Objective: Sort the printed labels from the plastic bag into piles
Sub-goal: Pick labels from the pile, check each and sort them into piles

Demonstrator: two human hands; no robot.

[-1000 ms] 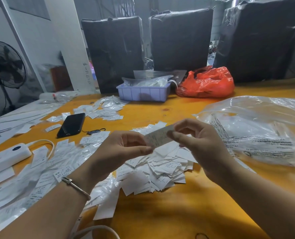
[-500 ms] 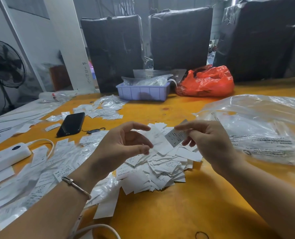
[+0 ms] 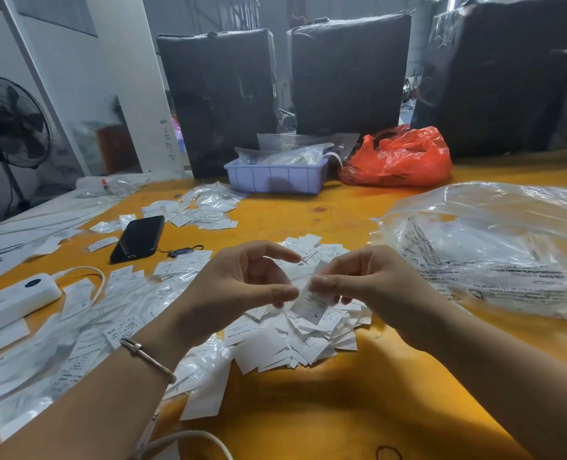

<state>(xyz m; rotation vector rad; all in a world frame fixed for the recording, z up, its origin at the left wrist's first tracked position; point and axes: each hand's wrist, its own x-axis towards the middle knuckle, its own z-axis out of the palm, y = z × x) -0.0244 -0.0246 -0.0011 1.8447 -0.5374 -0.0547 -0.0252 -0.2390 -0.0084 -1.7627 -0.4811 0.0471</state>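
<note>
At frame centre the right hand (image 3: 368, 287) pinches a label (image 3: 312, 302) the loosely curled, empty left hand (image 3: 239, 287) nears; fumbled, it could drop into the unsorted heap (image 3: 295, 340) below.

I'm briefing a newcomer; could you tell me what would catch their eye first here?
Probably the two hands at centre: the right hand pinches a white label, the left hand beside it. Below them lies a heap of labels on the orange table; a clear plastic bag sits right.

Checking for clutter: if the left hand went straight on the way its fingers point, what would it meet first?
Probably the label pinched by the right hand; the left hand points right at it, though depth is unclear.
</note>
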